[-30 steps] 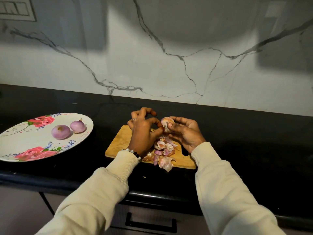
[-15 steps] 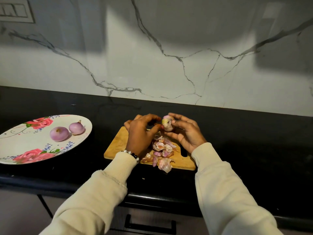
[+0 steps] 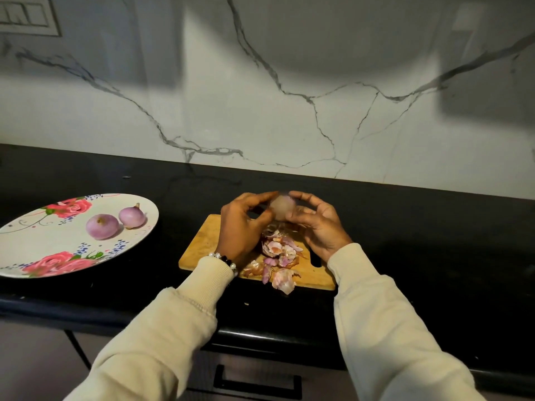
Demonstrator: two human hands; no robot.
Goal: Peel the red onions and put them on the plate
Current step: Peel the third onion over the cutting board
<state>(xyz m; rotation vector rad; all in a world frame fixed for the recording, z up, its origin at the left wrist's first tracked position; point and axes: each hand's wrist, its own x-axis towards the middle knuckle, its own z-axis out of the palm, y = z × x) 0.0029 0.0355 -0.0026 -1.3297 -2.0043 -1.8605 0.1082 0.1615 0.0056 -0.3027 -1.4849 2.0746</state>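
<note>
Onion (image 3: 282,206) raised higher, hands (image 3: 240,227) regripped

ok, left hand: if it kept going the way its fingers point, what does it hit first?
The onion. The left hand points its fingers right, and their tips already meet the onion, with the right hand closing on it from the other side. The onion is blurred, so exact contact is unclear.

1. I stand in a home kitchen: a glossy black desk (image 3: 405,227) runs along a white marble-veined backsplash (image 3: 289,96).
2. A wooden cutting board (image 3: 202,250) lies on it, strewn with onion skins (image 3: 279,256).
3. A rose-patterned plate (image 3: 43,244) carries two peeled onions (image 3: 102,226).
4. A drawer with a dark handle (image 3: 257,384) sits below, and a wall switch plate (image 3: 27,15) is at upper left.
</note>
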